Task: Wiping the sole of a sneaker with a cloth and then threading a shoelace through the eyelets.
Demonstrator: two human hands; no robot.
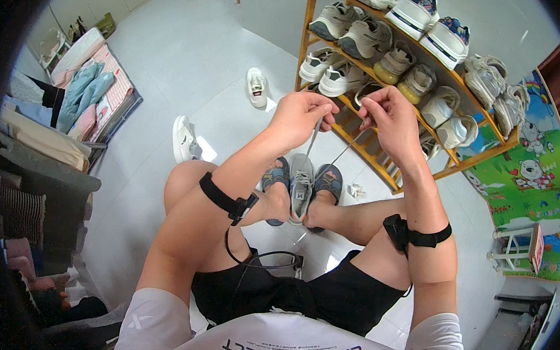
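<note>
A grey sneaker [301,188] stands on the floor between the person's feet, which are in dark slippers [329,178]. Two grey shoelace ends [315,137] rise from it, spread apart. My left hand [307,116] pinches one end between its fingers, above and to the left of the shoe's toe. On the right, my right hand [387,116] grips the other end, with a lace loop showing at its fingertips. Both hands are raised in front of the shoe rack, a short gap between them. Black straps circle both forearms.
A wooden shoe rack [378,174] full of shoes stands ahead on the right. Single white shoes [256,88] [184,139] lie on the tiled floor to the left. Crumpled white paper [356,191] is near the rack. A small stool [536,248] stands far right; clothes [85,91] are piled left.
</note>
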